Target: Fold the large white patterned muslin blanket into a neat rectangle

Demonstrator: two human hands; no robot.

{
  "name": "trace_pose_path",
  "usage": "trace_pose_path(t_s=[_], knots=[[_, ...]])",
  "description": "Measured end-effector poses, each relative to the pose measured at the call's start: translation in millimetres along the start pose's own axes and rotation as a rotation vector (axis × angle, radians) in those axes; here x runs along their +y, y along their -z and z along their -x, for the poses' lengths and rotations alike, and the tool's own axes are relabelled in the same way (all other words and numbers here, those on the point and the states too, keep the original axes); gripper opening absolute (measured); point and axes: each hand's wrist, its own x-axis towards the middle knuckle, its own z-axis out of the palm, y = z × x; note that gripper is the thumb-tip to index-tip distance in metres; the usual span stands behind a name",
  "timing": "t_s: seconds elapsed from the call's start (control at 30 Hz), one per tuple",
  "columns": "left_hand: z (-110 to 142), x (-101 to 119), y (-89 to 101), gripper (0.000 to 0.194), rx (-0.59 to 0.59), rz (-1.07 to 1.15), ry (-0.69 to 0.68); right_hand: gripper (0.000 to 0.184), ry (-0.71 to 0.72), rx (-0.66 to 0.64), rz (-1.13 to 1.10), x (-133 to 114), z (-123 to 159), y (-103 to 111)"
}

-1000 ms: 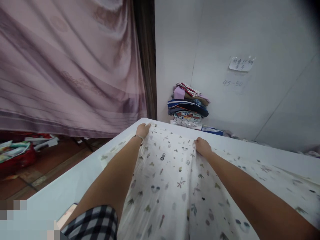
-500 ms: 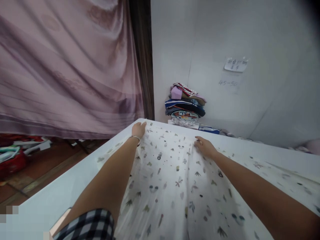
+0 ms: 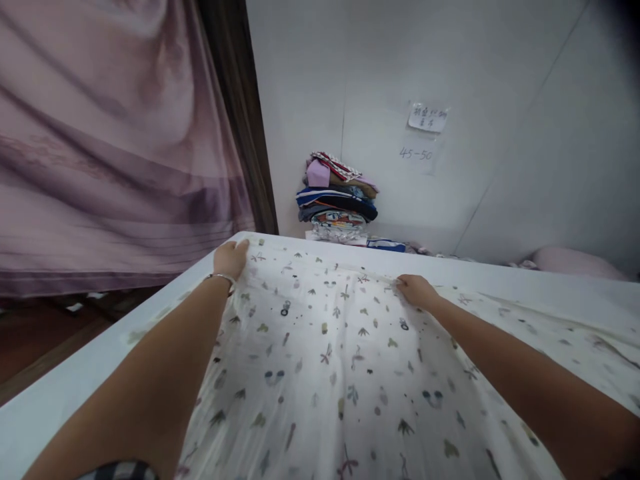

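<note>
A thin white cloth (image 3: 310,340) printed with small leaves, rainbows and other motifs spreads over the white table toward me, with soft lengthwise folds. At its far left corner, my left hand (image 3: 233,259), with a bracelet on the wrist, is closed on the edge. My right hand (image 3: 417,292) pinches the far edge further to the right, and the edge runs fairly straight between the two. More of the same cloth lies loosely rumpled to the right of my right arm. My fingertips are partly hidden by the backs of the hands.
The white table (image 3: 120,340) ends in an edge at the left. A stack of folded fabrics (image 3: 337,197) stands behind it against the white wall (image 3: 300,80), which bears a paper note (image 3: 428,118). A pink curtain (image 3: 110,147) hangs at the left; a pinkish bundle (image 3: 575,261) lies at back right.
My right hand has moved away from my left along the far edge, drawing the cloth wider and flatter between them. The view has turned somewhat to the right.
</note>
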Motion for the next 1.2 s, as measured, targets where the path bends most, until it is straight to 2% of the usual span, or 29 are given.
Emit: trace_pose_path(t_s=[0.17, 0.33, 0.53, 0.67, 0.77, 1.0, 1.2], knots=[[2.7, 0.6, 2.3, 0.038, 0.001, -0.044, 0.025, 0.033, -0.078, 0.026, 0.057, 21.0, 3.8, 7.9], [5.9, -1.8, 2.9, 0.038, -0.019, -0.079, 0.014, 0.038, -0.133, 0.033, 0.104, 29.7, 2.0, 8.3], [2.1, -10.1, -5.6, 0.040, -0.084, -0.137, 0.019, 0.034, -0.126, 0.035, 0.164, 25.9, -1.6, 3.0], [0.3, -20.6, -18.1, 0.035, -0.171, -0.203, 0.005, 0.034, -0.122, 0.029, 0.213, 20.3, -3.5, 1.5], [1.2, -27.5, -27.9, 0.041, -0.205, -0.227, 0.016, 0.034, -0.120, 0.023, 0.249, 17.0, -4.5, 0.3], [10.8, -21.9, -33.6, 0.041, -0.177, -0.227, 0.092, 0.034, -0.125, 0.034, 0.251, 19.7, -3.2, -4.6], [19.7, -10.2, -25.5, 0.043, -0.128, -0.231, 0.108, 0.037, -0.116, 0.060, 0.164, 30.1, -5.7, -5.5]])
